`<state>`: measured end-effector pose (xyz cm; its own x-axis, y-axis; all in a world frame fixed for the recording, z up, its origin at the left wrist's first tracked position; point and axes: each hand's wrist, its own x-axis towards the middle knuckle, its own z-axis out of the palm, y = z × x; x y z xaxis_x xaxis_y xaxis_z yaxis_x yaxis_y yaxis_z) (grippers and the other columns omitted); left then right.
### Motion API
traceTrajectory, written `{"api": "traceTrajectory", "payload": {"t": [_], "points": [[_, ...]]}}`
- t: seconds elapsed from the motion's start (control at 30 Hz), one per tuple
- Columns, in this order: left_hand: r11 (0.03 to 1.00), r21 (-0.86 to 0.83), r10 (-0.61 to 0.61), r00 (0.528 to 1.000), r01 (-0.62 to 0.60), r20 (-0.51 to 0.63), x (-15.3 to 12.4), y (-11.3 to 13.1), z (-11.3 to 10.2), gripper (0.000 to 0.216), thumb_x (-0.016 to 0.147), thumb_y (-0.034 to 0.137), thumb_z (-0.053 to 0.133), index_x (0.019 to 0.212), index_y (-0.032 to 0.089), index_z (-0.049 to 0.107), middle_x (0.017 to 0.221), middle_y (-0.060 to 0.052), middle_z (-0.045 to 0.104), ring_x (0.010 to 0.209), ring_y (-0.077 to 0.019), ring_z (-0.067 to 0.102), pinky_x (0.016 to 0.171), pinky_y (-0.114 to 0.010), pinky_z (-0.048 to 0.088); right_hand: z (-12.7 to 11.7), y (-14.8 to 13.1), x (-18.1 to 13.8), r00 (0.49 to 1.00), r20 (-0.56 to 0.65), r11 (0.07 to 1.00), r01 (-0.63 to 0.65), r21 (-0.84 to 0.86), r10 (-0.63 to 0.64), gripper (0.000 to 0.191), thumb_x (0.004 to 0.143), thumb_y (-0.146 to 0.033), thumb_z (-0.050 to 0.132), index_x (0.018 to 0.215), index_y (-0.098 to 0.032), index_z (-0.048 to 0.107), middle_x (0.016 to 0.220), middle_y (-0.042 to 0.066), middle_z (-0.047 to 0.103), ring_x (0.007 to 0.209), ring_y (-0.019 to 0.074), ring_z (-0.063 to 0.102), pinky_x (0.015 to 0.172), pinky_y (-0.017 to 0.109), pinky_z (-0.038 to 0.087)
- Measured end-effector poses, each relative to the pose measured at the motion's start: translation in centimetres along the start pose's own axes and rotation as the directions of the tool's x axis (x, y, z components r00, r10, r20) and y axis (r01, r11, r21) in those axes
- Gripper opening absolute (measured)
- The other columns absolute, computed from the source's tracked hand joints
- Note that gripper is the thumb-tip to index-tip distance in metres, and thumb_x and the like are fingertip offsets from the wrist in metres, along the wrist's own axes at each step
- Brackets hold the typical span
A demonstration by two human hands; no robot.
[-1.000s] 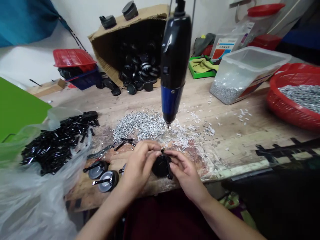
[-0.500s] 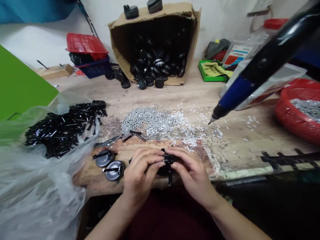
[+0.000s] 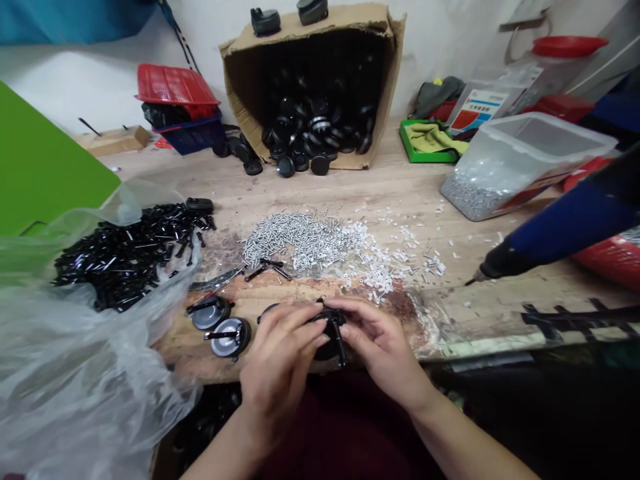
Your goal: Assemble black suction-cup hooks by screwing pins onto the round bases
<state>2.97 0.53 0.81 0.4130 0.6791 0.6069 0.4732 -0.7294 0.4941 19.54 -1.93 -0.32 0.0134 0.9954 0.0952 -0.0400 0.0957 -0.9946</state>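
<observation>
My left hand [image 3: 280, 363] and my right hand [image 3: 376, 343] are both closed round a round black plastic part with a short lever [image 3: 331, 333], held at the near edge of the wooden bench [image 3: 400, 193]. Two like parts with grey faces [image 3: 223, 323] lie just left of my left hand. A heap of small silver screws [image 3: 295, 237] and white bits lies beyond my hands. A hanging blue and black electric screwdriver [image 3: 555, 233] swings at the right, tip pointing left, held by no hand.
A clear bag of black pins [image 3: 125, 250] lies at the left. A tipped cardboard box of black parts [image 3: 315, 127] stands at the back. A clear tub of screws [image 3: 505, 173] and a red basket [image 3: 607, 257] are at the right. A green board [image 3: 45, 173] leans far left.
The hanging screwdriver has swung from above the screw heap out to the right and lower. My hands have kept hold of the black part and shifted slightly nearer.
</observation>
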Motion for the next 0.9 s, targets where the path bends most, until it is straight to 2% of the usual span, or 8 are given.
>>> {"api": "traceTrajectory", "payload": {"t": [0.17, 0.23, 0.37, 0.53, 0.67, 0.73, 0.8, 0.9], "points": [[1.000, 0.016, 0.021, 0.994, -0.023, 0.107, -1.3, -0.3, 0.2, 0.041, 0.086, 0.005, 0.051, 0.124, 0.018, 0.050, 0.129, -0.013, 0.055, 0.120, -0.0229, 0.047, 0.101, -0.042, 0.039, -0.1, 0.2, -0.2, 0.999, -0.027, 0.998, -0.029, 0.051, 0.030, 0.027, 0.085, -0.021, 0.058, 0.110, -0.029, 0.064, 0.114, 0.002, 0.065, 0.107, 0.0158, 0.060, 0.090, 0.028, 0.051], [0.999, -0.031, -0.009, 0.986, 0.015, 0.165, -1.7, -0.3, 0.2, 0.043, 0.090, 0.020, 0.049, 0.132, 0.016, 0.042, 0.136, -0.015, 0.048, 0.127, -0.0252, 0.041, 0.104, -0.044, 0.036, 0.0, 0.4, -0.3, 0.997, -0.055, 0.997, -0.047, 0.061, 0.051, 0.027, 0.084, -0.022, 0.060, 0.109, -0.030, 0.064, 0.114, 0.002, 0.064, 0.106, 0.0150, 0.060, 0.091, 0.027, 0.050], [0.995, 0.020, -0.097, 0.962, 0.095, 0.257, -2.3, -0.1, 1.1, 0.078, 0.081, 0.042, 0.062, 0.143, 0.015, 0.024, 0.144, -0.018, 0.035, 0.133, -0.0294, 0.031, 0.108, -0.045, 0.032, 0.7, 0.6, -0.4, 0.989, -0.063, 0.977, -0.124, 0.173, 0.137, 0.025, 0.081, -0.024, 0.065, 0.106, -0.029, 0.065, 0.109, 0.001, 0.065, 0.097, 0.0128, 0.063, 0.086, 0.023, 0.051], [0.979, 0.059, -0.197, 0.978, 0.193, 0.073, -2.1, -0.1, 2.2, 0.061, 0.084, 0.014, 0.056, 0.139, 0.022, 0.030, 0.133, -0.013, 0.043, 0.125, -0.0222, 0.042, 0.105, -0.037, 0.038, 2.3, 0.4, -0.1, 0.978, -0.045, 0.952, -0.189, 0.242, 0.205, 0.021, 0.080, -0.028, 0.066, 0.101, -0.029, 0.064, 0.099, 0.000, 0.068, 0.090, 0.0118, 0.064, 0.082, 0.022, 0.052], [0.967, -0.049, -0.251, 0.967, 0.249, -0.039, -1.1, -0.7, 0.9, 0.054, 0.080, 0.013, 0.060, 0.130, 0.021, 0.042, 0.126, -0.011, 0.049, 0.119, -0.0226, 0.048, 0.102, -0.036, 0.040, 3.0, -0.5, 0.9, 0.990, -0.012, 0.978, -0.137, 0.156, 0.140, 0.020, 0.081, -0.030, 0.065, 0.101, -0.030, 0.064, 0.103, -0.001, 0.067, 0.092, 0.0133, 0.064, 0.081, 0.025, 0.051], [0.902, -0.203, -0.402, 0.913, 0.382, -0.069, -0.5, -1.1, -0.3, 0.046, 0.078, 0.018, 0.064, 0.121, 0.022, 0.050, 0.119, -0.008, 0.055, 0.112, -0.0229, 0.053, 0.097, -0.036, 0.044, 3.1, -1.0, 2.3, 0.998, 0.041, 0.999, -0.052, -0.010, 0.053, 0.017, 0.086, -0.031, 0.059, 0.101, -0.029, 0.064, 0.103, 0.000, 0.067, 0.094, 0.0148, 0.063, 0.081, 0.027, 0.050], [0.716, -0.446, -0.607, 0.795, 0.537, -0.018, 0.1, -1.7, -1.4, 0.037, 0.078, 0.025, 0.065, 0.114, 0.023, 0.055, 0.105, -0.005, 0.061, 0.094, -0.0203, 0.060, 0.083, -0.032, 0.049, 3.2, -1.3, 4.6, 0.993, 0.081, 0.965, 0.108, -0.239, -0.091, 0.017, 0.091, -0.028, 0.051, 0.101, -0.027, 0.065, 0.100, 0.002, 0.067, 0.094, 0.0158, 0.062, 0.082, 0.029, 0.048], [0.350, -0.752, -0.759, 0.640, 0.559, 0.123, 0.7, -2.4, -2.4, 0.031, 0.081, 0.029, 0.063, 0.110, 0.022, 0.056, 0.088, -0.001, 0.060, 0.068, -0.0123, 0.057, 0.061, -0.025, 0.047, 3.9, -0.5, 9.5, 0.950, 0.156, 0.732, 0.307, -0.608, -0.269, 0.020, 0.092, -0.019, 0.046, 0.097, -0.021, 0.065, 0.095, 0.005, 0.063, 0.094, 0.0177, 0.056, 0.084, 0.032, 0.043]]}}
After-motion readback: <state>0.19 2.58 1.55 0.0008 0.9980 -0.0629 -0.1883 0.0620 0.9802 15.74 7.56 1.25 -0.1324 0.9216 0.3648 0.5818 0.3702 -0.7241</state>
